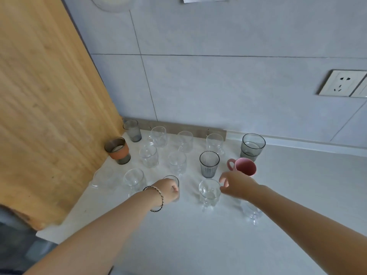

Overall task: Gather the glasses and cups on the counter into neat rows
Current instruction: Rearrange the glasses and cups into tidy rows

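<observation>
Many glasses and cups are seen standing on the white worktop, in the middle of the frame, in rough rows. A small clear glass at the lower middle is held by the left hand, whose fingers are wrapped around it. Just to the right, a clear round glass is touched at its rim by the right hand, with the fingers half open around its side. Behind that glass a grey ribbed glass is seen, and a pink mug is beside it, close to the right hand. A big grey glass is placed farther right. A dark cup with an orange band is found at the left, next to a wooden board that fills the upper left of the frame. More clear glasses are lined up near the grey wall. A white socket is seen on the wall at the right. A beaded bracelet is worn on the left wrist.
</observation>
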### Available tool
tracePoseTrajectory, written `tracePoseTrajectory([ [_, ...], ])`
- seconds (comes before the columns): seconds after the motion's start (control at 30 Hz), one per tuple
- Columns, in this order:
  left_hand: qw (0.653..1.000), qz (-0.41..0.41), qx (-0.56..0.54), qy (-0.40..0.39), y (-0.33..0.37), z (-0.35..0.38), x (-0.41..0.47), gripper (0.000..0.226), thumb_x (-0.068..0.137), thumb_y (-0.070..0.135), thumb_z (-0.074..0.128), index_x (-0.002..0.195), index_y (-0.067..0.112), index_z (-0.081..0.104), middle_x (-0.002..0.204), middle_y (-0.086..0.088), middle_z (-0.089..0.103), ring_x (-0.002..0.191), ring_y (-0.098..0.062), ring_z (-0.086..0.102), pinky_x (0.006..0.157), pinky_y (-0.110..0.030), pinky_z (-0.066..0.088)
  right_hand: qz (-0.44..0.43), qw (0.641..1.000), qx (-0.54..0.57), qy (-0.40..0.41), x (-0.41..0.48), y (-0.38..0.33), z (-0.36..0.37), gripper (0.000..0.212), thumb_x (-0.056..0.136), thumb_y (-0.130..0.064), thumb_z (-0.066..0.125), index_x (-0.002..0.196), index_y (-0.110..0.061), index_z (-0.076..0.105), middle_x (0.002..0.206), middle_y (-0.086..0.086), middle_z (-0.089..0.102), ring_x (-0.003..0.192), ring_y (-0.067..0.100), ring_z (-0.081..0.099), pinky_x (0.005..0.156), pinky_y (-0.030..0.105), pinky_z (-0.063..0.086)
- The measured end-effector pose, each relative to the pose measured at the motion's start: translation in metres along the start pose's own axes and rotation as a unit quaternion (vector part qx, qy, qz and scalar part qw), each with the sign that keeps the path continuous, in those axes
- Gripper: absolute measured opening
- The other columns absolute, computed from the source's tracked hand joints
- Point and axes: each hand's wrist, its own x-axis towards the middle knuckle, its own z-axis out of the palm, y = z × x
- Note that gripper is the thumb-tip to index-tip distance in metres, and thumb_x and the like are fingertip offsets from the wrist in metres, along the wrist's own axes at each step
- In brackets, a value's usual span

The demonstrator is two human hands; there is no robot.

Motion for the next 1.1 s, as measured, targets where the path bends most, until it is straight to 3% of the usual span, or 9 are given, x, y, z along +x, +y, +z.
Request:
tracePoseTrajectory([
  [0.17,0.996,-0.015,-0.016,0.082,-0.036,-0.070,0.015,0.027,0.090,0.017,0.046,0.113,0.010,0.059,0.125,-0.006,0.058,0.117,-0.022,0.054,0.095,-0.027,0.041,-0.021,1.000,-0.009,0.015,0.038,-0.057,-0.014,0.031,0.088,-0.027,0.052,0.117,-0.024,0.060,0.118,-0.007,0.063,0.113,0.015,0.058,0.079,0.021,0.043],
  [0.37,0.990,-0.026,0.009,0.141,-0.108,-0.143,0.068,0.036,0.093,0.020,0.044,0.128,0.014,0.047,0.125,-0.006,0.057,0.116,-0.024,0.054,0.086,-0.024,0.040,-0.009,0.999,0.035,0.040,0.111,-0.134,-0.018,0.031,0.088,-0.029,0.054,0.118,-0.022,0.060,0.120,-0.001,0.064,0.112,0.019,0.059,0.095,0.029,0.047],
  [0.47,0.988,-0.020,0.020,0.149,-0.150,-0.174,0.112,0.043,0.092,0.020,0.044,0.135,0.016,0.040,0.135,-0.006,0.050,0.120,-0.025,0.052,0.098,-0.031,0.043,0.008,0.998,0.041,0.057,0.155,-0.174,-0.016,0.037,0.090,-0.029,0.053,0.126,-0.021,0.055,0.129,-0.001,0.057,0.120,0.019,0.053,0.099,0.028,0.042],
  [0.7,0.989,-0.028,0.012,0.148,-0.203,-0.211,0.200,0.062,0.089,0.020,0.053,0.143,0.015,0.024,0.148,-0.009,0.025,0.130,-0.030,0.042,0.106,-0.038,0.039,0.130,0.986,0.078,0.072,0.239,-0.223,-0.008,0.053,0.089,-0.033,0.055,0.138,-0.019,0.039,0.136,0.005,0.046,0.123,0.024,0.051,0.099,0.034,0.044],
  [0.83,0.990,-0.061,-0.017,0.128,-0.210,-0.215,0.240,0.090,0.081,0.032,0.064,0.148,0.017,0.006,0.155,-0.009,0.008,0.140,-0.029,0.027,0.112,-0.039,0.033,0.291,0.938,0.180,0.044,0.282,-0.241,-0.002,0.083,0.083,-0.057,0.055,0.140,-0.006,0.025,0.134,0.017,0.044,0.116,0.034,0.057,0.094,0.039,0.047],
  [0.9,0.990,-0.061,-0.028,0.126,-0.211,-0.215,0.255,0.097,0.078,0.033,0.067,0.148,0.017,0.002,0.157,-0.008,0.003,0.142,-0.028,0.025,0.112,-0.040,0.033,0.328,0.911,0.243,0.050,0.305,-0.250,0.002,0.097,0.077,-0.064,0.058,0.143,-0.006,0.017,0.131,0.021,0.041,0.103,0.035,0.064,0.091,0.038,0.053],
  [0.97,0.992,-0.046,-0.028,0.117,-0.212,-0.214,0.267,0.100,0.078,0.034,0.068,0.149,0.016,0.000,0.158,-0.005,0.001,0.143,-0.025,0.025,0.113,-0.039,0.033,0.332,0.915,0.222,0.055,0.326,-0.258,0.008,0.105,0.077,-0.066,0.057,0.148,-0.006,0.007,0.133,0.024,0.037,0.103,0.033,0.063,0.090,0.033,0.052],
  [1.03,0.994,-0.034,-0.027,0.104,-0.213,-0.212,0.277,0.100,0.078,0.035,0.067,0.149,0.015,-0.001,0.159,-0.002,0.002,0.143,-0.024,0.027,0.113,-0.038,0.032,0.324,0.928,0.176,0.053,0.339,-0.261,0.016,0.103,0.080,-0.064,0.053,0.148,-0.004,0.005,0.134,0.023,0.034,0.108,0.032,0.057,0.086,0.030,0.048],
  [1.1,0.993,-0.019,-0.024,0.111,-0.213,-0.211,0.285,0.094,0.080,0.034,0.065,0.149,0.012,0.006,0.159,-0.001,0.008,0.142,-0.022,0.028,0.111,-0.034,0.032,0.339,0.918,0.193,0.071,0.349,-0.258,0.026,0.091,0.080,-0.060,0.057,0.141,-0.005,0.019,0.128,0.019,0.036,0.107,0.032,0.057,0.084,0.030,0.049],
])
